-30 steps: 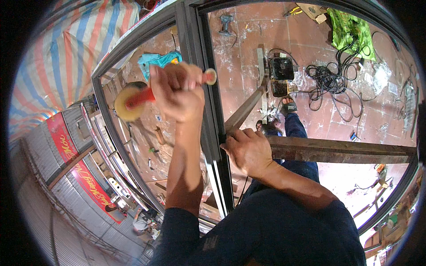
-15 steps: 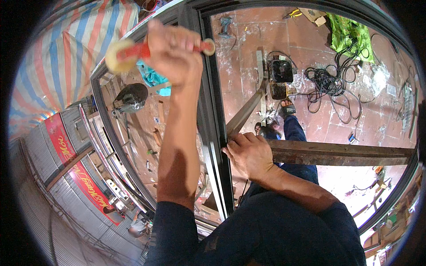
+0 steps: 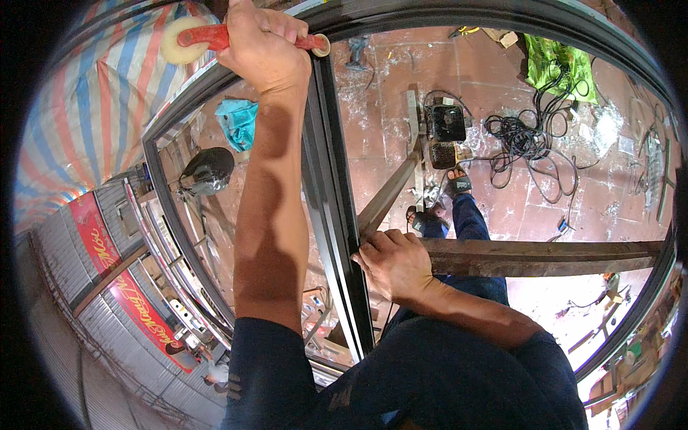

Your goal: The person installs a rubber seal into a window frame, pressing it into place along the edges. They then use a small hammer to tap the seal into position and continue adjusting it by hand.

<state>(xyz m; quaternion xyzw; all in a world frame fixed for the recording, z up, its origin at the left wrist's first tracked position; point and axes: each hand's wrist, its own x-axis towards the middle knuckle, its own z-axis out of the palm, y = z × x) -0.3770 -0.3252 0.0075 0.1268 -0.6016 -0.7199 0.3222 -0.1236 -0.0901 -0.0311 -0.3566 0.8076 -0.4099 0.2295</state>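
Note:
My left hand [image 3: 266, 51] is wrapped round the red handle of a double-ended spline roller [image 3: 188, 37]. Its large cream wheel juts out to the left, and a smaller wheel shows at the right end. The hand is raised over the far end of a black metal frame bar [image 3: 324, 168]. Lower down, my right hand [image 3: 395, 265] has its fingers curled at the right edge of that bar, thumb against it, beside a brown wooden beam [image 3: 545, 258]. What lies under its palm is hidden. A thin black strand hangs below this hand.
A striped tarp [image 3: 107, 107] bulges at the far left. Through the frame, on the reddish tiled floor, lie a coiled black cable [image 3: 527, 136], a green bag [image 3: 559, 68], a dark boxy machine [image 3: 446, 123], a turquoise cloth [image 3: 236, 123] and a dark welding mask [image 3: 208, 170].
My left hand has moved up and left with the roller, which is no longer blurred. My right hand keeps its place on the bar, while the whole view has shifted slightly.

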